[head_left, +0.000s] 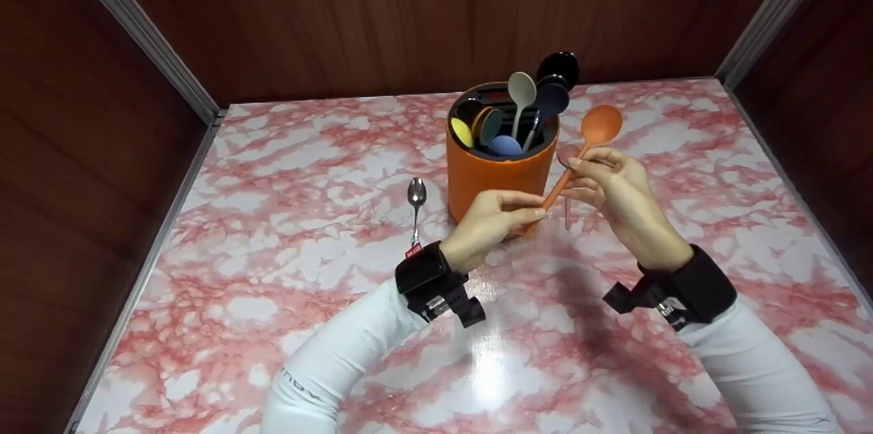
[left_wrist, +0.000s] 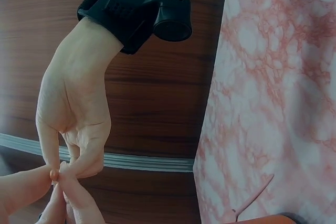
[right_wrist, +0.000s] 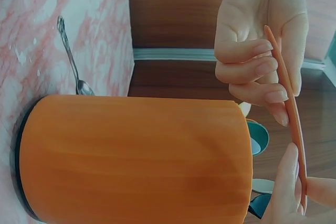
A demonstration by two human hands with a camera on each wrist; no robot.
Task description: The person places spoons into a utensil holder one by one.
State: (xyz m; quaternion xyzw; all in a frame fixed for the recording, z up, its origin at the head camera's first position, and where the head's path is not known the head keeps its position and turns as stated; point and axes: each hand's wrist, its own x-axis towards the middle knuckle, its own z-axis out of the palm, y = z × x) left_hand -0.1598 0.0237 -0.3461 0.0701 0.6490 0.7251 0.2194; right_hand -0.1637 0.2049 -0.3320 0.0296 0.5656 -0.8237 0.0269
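Note:
Both hands hold an orange spoon [head_left: 601, 124] in front of the utensil holder's right side, its bowl pointing up and away. My left hand [head_left: 494, 219] pinches the lower handle between thumb and fingers. Nearer the bowl, my right hand [head_left: 624, 195] pinches the upper handle. In the right wrist view the spoon's handle [right_wrist: 292, 100] runs edge-on between the two hands. The orange holder [head_left: 487, 181] stands upright just behind the left hand. Several utensils stick out of it, among them a beige spoon [head_left: 522, 89], a blue one [head_left: 506, 145] and a yellow one [head_left: 462, 132].
A metal teaspoon [head_left: 417, 194] lies on the marbled table [head_left: 286, 229] left of the holder. A thin pink utensil [head_left: 567, 214] lies behind the right hand, partly covered. Dark wooden panels [head_left: 423, 18] enclose the back and sides.

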